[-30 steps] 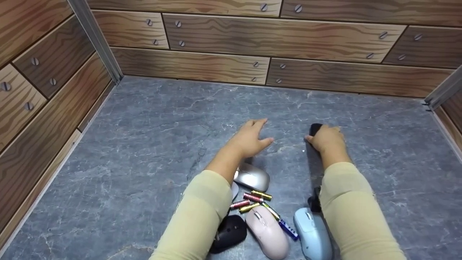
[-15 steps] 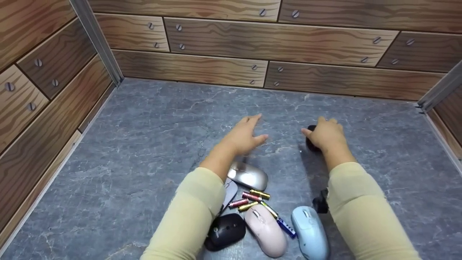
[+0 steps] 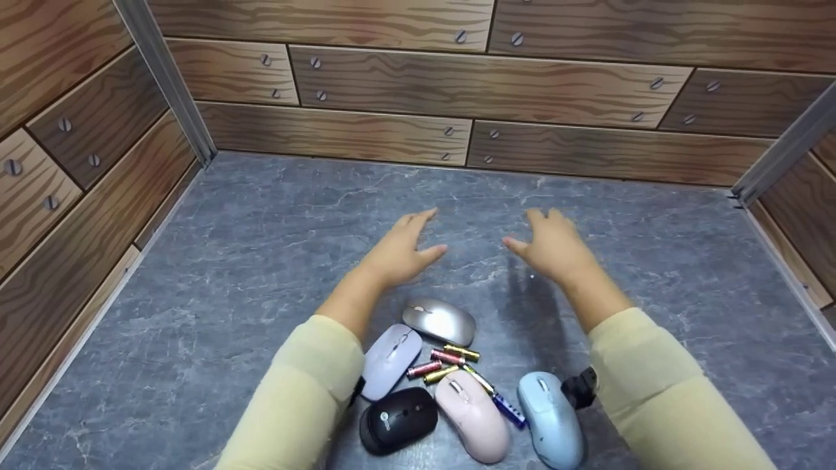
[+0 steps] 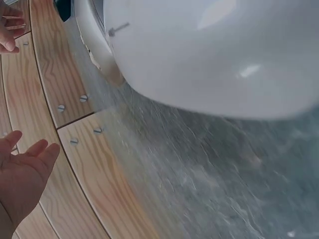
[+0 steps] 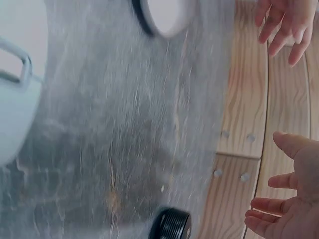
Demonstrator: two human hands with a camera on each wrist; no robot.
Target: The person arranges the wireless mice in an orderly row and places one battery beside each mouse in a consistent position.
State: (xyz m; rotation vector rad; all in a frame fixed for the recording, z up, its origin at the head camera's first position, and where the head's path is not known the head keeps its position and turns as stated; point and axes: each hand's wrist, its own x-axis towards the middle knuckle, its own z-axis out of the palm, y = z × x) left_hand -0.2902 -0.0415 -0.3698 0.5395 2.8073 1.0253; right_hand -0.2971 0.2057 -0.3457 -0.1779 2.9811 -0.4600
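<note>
My left hand [image 3: 400, 256] hovers past the silver computer mouse [image 3: 439, 321], thumb and fingers spread, holding nothing. Off to its right, my right hand [image 3: 556, 249] is also raised with fingers apart and nothing in its grasp. A black object with a ribbed side [image 5: 173, 225] lies on the surface in the right wrist view; the head view does not show it. Nearer me are a lavender mouse [image 3: 392, 361], a black mouse [image 3: 400, 419], a pink mouse [image 3: 471, 416] and a light blue mouse [image 3: 552, 420]. Several batteries [image 3: 447, 357] lie among them, including a blue one [image 3: 508, 410].
The grey marbled surface [image 3: 215, 313] is bounded by wood-patterned panels [image 3: 379, 85] at the back and both sides. A dark wrist camera [image 3: 579, 388] sits under the right sleeve, close to the light blue mouse.
My right hand has left the black object and moved left, fingers spreading. My left hand has also shifted left, uncovering the lavender mouse. The head view has turned slightly.
</note>
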